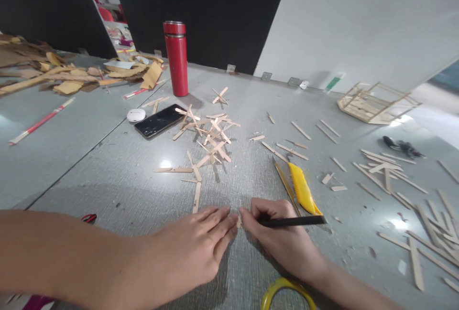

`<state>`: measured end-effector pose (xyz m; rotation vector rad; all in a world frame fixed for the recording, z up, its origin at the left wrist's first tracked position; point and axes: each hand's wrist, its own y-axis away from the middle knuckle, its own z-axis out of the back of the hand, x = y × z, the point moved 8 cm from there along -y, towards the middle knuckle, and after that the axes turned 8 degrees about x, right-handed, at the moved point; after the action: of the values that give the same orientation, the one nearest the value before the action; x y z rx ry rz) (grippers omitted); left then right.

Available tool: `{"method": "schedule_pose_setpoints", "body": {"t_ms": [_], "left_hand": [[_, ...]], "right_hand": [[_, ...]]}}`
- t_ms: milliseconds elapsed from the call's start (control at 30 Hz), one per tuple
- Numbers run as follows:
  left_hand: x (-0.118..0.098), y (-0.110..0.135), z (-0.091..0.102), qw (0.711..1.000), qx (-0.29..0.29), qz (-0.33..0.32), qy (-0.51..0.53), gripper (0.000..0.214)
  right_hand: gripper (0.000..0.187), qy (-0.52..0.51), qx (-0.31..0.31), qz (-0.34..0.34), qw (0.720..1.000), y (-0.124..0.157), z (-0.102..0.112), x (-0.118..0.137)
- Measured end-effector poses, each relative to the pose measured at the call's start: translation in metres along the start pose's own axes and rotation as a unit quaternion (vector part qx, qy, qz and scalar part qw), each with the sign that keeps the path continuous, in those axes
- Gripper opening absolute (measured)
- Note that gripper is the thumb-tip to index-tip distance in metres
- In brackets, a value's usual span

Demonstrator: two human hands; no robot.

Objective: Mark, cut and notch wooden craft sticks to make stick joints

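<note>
My left hand (195,243) lies flat on the grey table, fingers stretched out. Its fingertips touch a small piece of craft stick (239,223), mostly hidden between both hands. My right hand (283,233) is closed round a slim black pen (294,221), whose tip is hidden behind the fingers. Just ahead, a jointed figure of craft-stick pieces (197,194) lies on the table. Beyond it is a loose heap of cut sticks (215,140). A yellow utility knife (302,188) and a thin pointed brass-coloured tool (286,183) lie beside my right hand.
Yellow scissor handles (287,291) show at the front edge. Many craft sticks (380,166) lie scattered on the right, near a stick-built frame (376,104). A phone (160,121), white earbud case (136,115), red flask (176,61) and cardboard scraps (71,73) are farther back.
</note>
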<state>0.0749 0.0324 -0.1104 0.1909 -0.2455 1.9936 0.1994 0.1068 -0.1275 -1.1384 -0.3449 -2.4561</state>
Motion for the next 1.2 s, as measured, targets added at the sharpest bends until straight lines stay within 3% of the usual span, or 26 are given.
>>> {"method": "schedule_pose_setpoints", "body": {"t_ms": [900, 1100, 1200], "left_hand": [[-0.001, 0.001, -0.003, 1.000, -0.001, 0.002, 0.013, 0.047], [-0.001, 0.000, -0.002, 1.000, 0.014, -0.007, 0.014, 0.049], [0.001, 0.000, 0.001, 0.999, 0.022, -0.019, 0.013, 0.050]], "right_hand": [[0.043, 0.001, 0.013, 0.003, 1.000, -0.002, 0.001, 0.001], [0.045, -0.077, 0.000, -0.037, 0.996, 0.002, 0.004, -0.006], [0.046, -0.142, -0.064, -0.069, 0.985, 0.005, 0.018, -0.015]]}}
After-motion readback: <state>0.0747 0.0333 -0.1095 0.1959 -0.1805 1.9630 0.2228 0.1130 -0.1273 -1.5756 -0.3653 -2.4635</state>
